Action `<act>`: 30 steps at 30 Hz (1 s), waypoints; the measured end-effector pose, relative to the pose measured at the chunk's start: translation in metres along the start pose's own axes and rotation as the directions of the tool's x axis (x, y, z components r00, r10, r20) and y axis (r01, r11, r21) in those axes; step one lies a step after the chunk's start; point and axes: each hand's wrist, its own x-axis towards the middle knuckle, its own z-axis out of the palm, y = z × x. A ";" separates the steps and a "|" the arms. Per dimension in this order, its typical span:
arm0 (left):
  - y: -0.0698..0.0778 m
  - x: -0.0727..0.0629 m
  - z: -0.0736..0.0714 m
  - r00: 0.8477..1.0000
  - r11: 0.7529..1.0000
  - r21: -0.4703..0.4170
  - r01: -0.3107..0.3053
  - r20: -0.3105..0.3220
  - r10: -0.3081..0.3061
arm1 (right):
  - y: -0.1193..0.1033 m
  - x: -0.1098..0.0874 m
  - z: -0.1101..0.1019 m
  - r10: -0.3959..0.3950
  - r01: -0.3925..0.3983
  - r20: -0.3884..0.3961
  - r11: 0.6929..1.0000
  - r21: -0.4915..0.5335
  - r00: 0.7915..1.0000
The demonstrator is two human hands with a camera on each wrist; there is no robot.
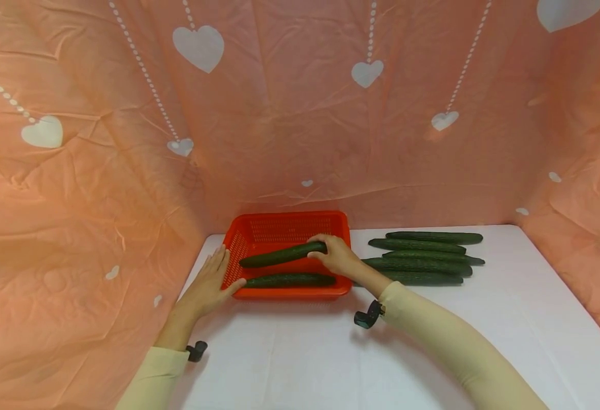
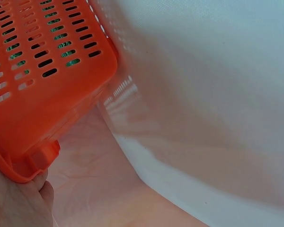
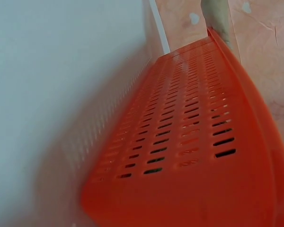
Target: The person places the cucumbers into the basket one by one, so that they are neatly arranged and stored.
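From the head we look forward and down across the table (image 1: 305, 359); from both wrists we sit close beside the slotted outside of the red basket (image 1: 290, 293), shared by all three views.

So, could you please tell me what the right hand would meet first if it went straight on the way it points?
The right hand would probably meet the basket's far wall, though its cucumber might touch the left wall sooner; height is hard to judge.
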 end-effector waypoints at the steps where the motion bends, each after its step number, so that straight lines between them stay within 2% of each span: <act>1: 0.000 0.000 0.000 1.000 1.000 0.003 0.000 -0.001 0.000 | 0.000 0.000 -0.001 0.003 -0.003 0.002 1.000 -0.011 1.000; 12: 0.000 0.000 0.000 1.000 1.000 0.011 0.004 0.001 -0.004 | 0.001 0.004 -0.004 0.055 -0.053 0.019 0.994 -0.092 0.998; 17: 0.002 -0.001 0.000 1.000 1.000 0.007 0.005 -0.001 -0.005 | 0.002 0.003 -0.005 0.035 -0.032 0.029 0.992 -0.123 0.999; 23: 0.002 0.001 0.000 1.000 1.000 0.010 -0.011 -0.004 0.011 | 0.006 0.000 -0.009 -0.047 0.047 0.036 0.999 0.007 0.998; 30: 0.002 -0.001 0.000 1.000 1.000 0.005 -0.006 -0.005 0.006 | 0.016 -0.011 -0.022 -0.080 0.084 -0.060 0.994 0.065 0.995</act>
